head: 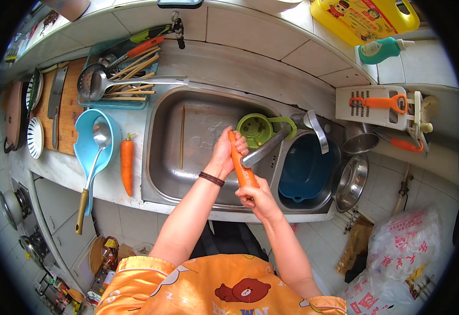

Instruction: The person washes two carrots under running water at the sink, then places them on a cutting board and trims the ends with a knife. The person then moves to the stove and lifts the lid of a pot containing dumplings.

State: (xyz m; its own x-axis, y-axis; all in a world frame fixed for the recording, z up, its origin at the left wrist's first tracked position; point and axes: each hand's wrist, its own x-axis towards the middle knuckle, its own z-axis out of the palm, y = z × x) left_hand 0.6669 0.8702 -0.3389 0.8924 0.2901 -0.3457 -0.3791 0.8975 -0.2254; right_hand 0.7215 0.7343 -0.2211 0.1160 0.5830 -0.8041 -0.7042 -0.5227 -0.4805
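Note:
Both of my hands grip one carrot [239, 155] over the steel sink basin [166, 157]. My left hand [225, 153] wraps its far end, and my right hand [257, 197] holds the near end. The spout of the faucet [267, 147] reaches over the carrot's middle, which looks wet. Just beyond my left hand sits a green strainer [255, 128] at the basin's back right. A single chopstick [182, 138] lies in the basin on the left. Another carrot [127, 165], with a green stub, rests on the counter left of the sink.
A blue basin [306, 169] fills the smaller right sink. Left on the counter are a light-blue dipper [83, 130] with a ladle [102, 134] and a utensil tray [115, 103]. A cleaver [57, 92] lies on the cutting board [68, 118]. An orange peeler [383, 103] lies on a white grater [343, 106].

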